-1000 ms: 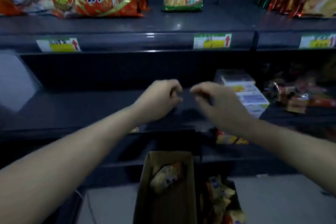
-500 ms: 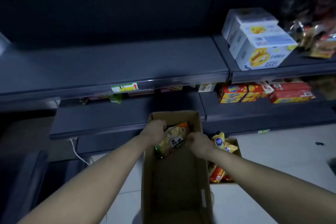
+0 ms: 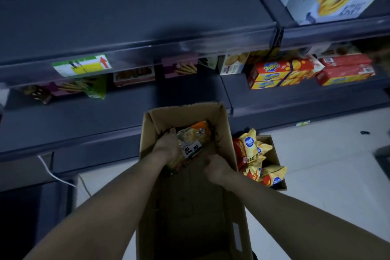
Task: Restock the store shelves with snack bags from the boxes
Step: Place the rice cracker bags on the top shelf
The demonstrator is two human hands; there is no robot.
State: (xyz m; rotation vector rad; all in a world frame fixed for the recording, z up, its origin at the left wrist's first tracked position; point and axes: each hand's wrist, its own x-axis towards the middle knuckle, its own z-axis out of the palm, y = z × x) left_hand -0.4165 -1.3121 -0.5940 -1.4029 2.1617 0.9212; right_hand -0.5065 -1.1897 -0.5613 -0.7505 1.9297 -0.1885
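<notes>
Reaching down from the bare shelf (image 3: 135,17) into the tall box (image 3: 185,112), the person is gripping its snack bag (image 3: 194,141) with the left hand (image 3: 166,145). The right hand (image 3: 217,168) is curling at the bag's corner, hold unclear. Another restocking round is probably starting.

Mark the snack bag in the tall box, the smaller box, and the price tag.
snack bag (image 3: 193,139), head view, clear front.
smaller box (image 3: 274,157), head view, right wall.
price tag (image 3: 82,67), head view, yellow band.
</notes>
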